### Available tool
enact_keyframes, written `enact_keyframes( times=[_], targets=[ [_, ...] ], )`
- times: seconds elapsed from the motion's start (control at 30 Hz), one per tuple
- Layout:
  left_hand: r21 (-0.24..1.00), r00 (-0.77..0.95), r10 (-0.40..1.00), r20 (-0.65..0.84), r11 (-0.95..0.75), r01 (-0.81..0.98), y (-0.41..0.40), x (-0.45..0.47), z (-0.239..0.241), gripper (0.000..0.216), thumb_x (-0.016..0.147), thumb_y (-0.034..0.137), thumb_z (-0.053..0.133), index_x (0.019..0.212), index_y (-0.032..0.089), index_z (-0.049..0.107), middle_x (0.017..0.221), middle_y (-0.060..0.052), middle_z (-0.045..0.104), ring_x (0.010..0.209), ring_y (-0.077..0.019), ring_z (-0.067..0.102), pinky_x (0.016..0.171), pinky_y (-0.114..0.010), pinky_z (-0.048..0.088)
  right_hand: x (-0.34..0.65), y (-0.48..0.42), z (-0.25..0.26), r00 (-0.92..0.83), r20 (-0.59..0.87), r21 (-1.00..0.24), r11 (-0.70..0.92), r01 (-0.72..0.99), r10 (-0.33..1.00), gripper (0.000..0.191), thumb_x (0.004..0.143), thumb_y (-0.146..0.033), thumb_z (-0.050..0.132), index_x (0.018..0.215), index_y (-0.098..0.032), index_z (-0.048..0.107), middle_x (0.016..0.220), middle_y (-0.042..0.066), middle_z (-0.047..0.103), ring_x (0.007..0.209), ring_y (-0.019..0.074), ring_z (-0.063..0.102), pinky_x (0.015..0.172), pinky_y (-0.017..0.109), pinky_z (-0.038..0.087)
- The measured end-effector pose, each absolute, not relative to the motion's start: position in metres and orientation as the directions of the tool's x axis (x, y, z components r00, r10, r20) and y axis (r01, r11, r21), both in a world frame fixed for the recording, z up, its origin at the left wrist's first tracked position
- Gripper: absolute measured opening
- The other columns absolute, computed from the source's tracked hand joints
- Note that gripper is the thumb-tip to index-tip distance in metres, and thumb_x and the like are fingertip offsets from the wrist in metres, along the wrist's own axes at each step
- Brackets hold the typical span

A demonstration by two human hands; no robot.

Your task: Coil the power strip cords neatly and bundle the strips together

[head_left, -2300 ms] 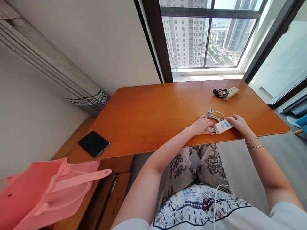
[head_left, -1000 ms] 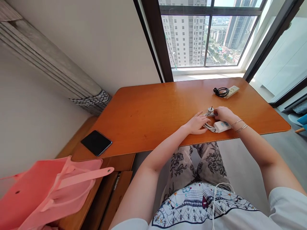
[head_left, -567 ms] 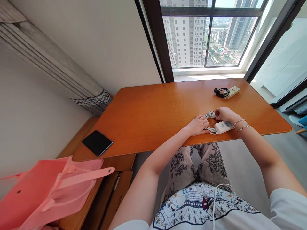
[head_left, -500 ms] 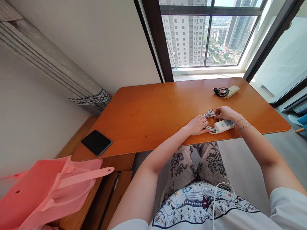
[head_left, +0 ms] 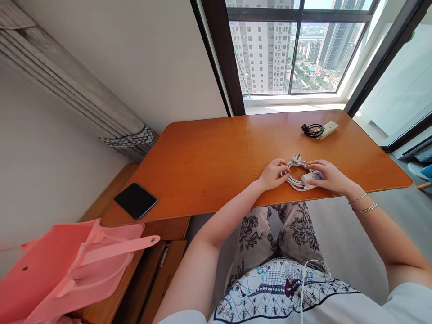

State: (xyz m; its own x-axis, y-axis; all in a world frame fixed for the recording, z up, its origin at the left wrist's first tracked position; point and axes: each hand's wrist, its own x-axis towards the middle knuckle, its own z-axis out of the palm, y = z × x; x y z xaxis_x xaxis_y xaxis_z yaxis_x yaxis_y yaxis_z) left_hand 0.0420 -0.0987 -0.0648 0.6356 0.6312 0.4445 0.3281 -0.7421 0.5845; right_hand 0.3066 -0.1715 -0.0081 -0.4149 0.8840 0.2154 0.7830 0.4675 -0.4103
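A white power strip (head_left: 309, 177) with blue switches lies near the front edge of the orange wooden table (head_left: 216, 157). Its grey-white cord (head_left: 294, 181) is coiled in a loop beside it, with the plug (head_left: 296, 158) at the far side of the loop. My left hand (head_left: 275, 173) rests on the left of the coil, fingers curled on the cord. My right hand (head_left: 329, 175) covers the right end of the strip, fingers closed on it.
A second cream power strip (head_left: 328, 129) with a black coiled cord (head_left: 311, 131) lies at the table's far right. A black phone (head_left: 135, 200) sits on a lower wooden cabinet at left. A pink bag (head_left: 64, 265) fills the lower left. A window stands behind.
My right hand moved from the plug at the far side of the coil back onto the power strip. My left hand stayed on the coil's left side.
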Motion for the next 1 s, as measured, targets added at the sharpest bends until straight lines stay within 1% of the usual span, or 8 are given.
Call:
enact_keyframes(
  times=[0.1, 0.17, 0.27, 0.37, 0.5, 0.67, 0.8, 1.0],
  targets=[
    [0.569, 0.686, 0.588, 0.429, -0.766, 0.301, -0.101, 0.041, -0.066, 0.012, 0.091, 0.026, 0.060, 0.093, 0.021, 0.071, 0.114, -0.009, 0.064, 0.105, -0.0205, 0.066, 0.098, -0.037, 0.054, 0.279, -0.189, -0.018, -0.498, 0.255, -0.170, 0.545, 0.821, 0.829, 0.062, 0.082, -0.062, 0.074, 0.127, -0.019, 0.070, 0.125, 0.016, 0.071, 0.120, 0.0373, 0.062, 0.111, 0.057, 0.041],
    [0.580, 0.677, 0.593, 0.436, -0.760, 0.292, -0.101, 0.041, -0.067, 0.011, 0.090, 0.025, 0.061, 0.093, 0.021, 0.070, 0.115, -0.009, 0.064, 0.105, -0.0200, 0.066, 0.098, -0.036, 0.054, 0.260, -0.196, -0.028, -0.498, 0.270, -0.039, 0.526, 0.849, 0.824, 0.053, 0.088, -0.053, 0.071, 0.128, -0.018, 0.068, 0.121, 0.016, 0.071, 0.118, 0.0363, 0.061, 0.115, 0.059, 0.035],
    [0.632, 0.645, 0.633, 0.428, -0.720, 0.287, -0.101, 0.040, -0.068, 0.013, 0.089, 0.027, 0.064, 0.100, 0.021, 0.070, 0.120, -0.008, 0.064, 0.091, -0.0159, 0.067, 0.092, -0.034, 0.056, 0.242, -0.201, -0.041, -0.474, 0.285, 0.065, 0.477, 0.877, 0.833, 0.036, 0.095, -0.038, 0.064, 0.124, -0.018, 0.070, 0.111, 0.015, 0.072, 0.110, 0.0332, 0.062, 0.116, 0.056, 0.032],
    [0.673, 0.618, 0.663, 0.424, -0.687, 0.275, -0.102, 0.037, -0.067, 0.017, 0.089, 0.024, 0.063, 0.105, 0.020, 0.068, 0.121, -0.008, 0.064, 0.081, -0.0125, 0.064, 0.085, -0.032, 0.058, 0.242, -0.198, -0.047, -0.446, 0.305, 0.094, 0.439, 0.894, 0.842, 0.029, 0.095, -0.034, 0.061, 0.117, -0.018, 0.072, 0.106, 0.013, 0.072, 0.105, 0.0315, 0.061, 0.114, 0.053, 0.031],
    [0.702, 0.565, 0.701, 0.435, -0.657, 0.274, -0.102, 0.030, -0.066, 0.017, 0.089, 0.019, 0.061, 0.105, 0.020, 0.068, 0.123, -0.008, 0.063, 0.083, -0.0121, 0.065, 0.086, -0.031, 0.058, 0.269, -0.184, -0.046, -0.366, 0.331, 0.120, 0.346, 0.930, 0.869, 0.025, 0.096, -0.034, 0.058, 0.110, -0.019, 0.073, 0.105, 0.013, 0.073, 0.106, 0.0308, 0.062, 0.113, 0.053, 0.030],
    [0.749, 0.493, 0.764, 0.417, -0.596, 0.290, -0.100, 0.019, -0.070, 0.018, 0.089, 0.017, 0.061, 0.105, 0.020, 0.067, 0.124, -0.009, 0.062, 0.082, -0.0113, 0.065, 0.082, -0.031, 0.059, 0.320, -0.158, -0.046, -0.226, 0.344, 0.150, 0.185, 0.971, 0.911, 0.028, 0.095, -0.040, 0.056, 0.099, -0.018, 0.073, 0.107, 0.013, 0.073, 0.104, 0.0318, 0.062, 0.112, 0.058, 0.028],
    [0.776, 0.503, 0.785, 0.362, -0.552, 0.304, -0.099, 0.015, -0.074, 0.017, 0.087, 0.017, 0.062, 0.103, 0.019, 0.067, 0.121, -0.008, 0.064, 0.079, -0.0113, 0.065, 0.077, -0.030, 0.059, 0.354, -0.147, -0.046, -0.150, 0.310, 0.170, 0.100, 0.980, 0.939, 0.032, 0.095, -0.043, 0.054, 0.094, -0.017, 0.073, 0.104, 0.016, 0.073, 0.103, 0.0322, 0.062, 0.112, 0.060, 0.028],
    [0.777, 0.527, 0.797, 0.295, -0.521, 0.353, -0.102, 0.018, -0.072, 0.015, 0.086, 0.018, 0.060, 0.100, 0.020, 0.066, 0.118, -0.007, 0.065, 0.078, -0.0122, 0.064, 0.077, -0.031, 0.058, 0.401, -0.149, -0.047, -0.080, 0.293, 0.125, 0.044, 0.991, 0.953, 0.023, 0.093, -0.039, 0.059, 0.092, -0.020, 0.072, 0.109, 0.017, 0.073, 0.107, 0.0354, 0.065, 0.115, 0.067, 0.024]
  ],
)
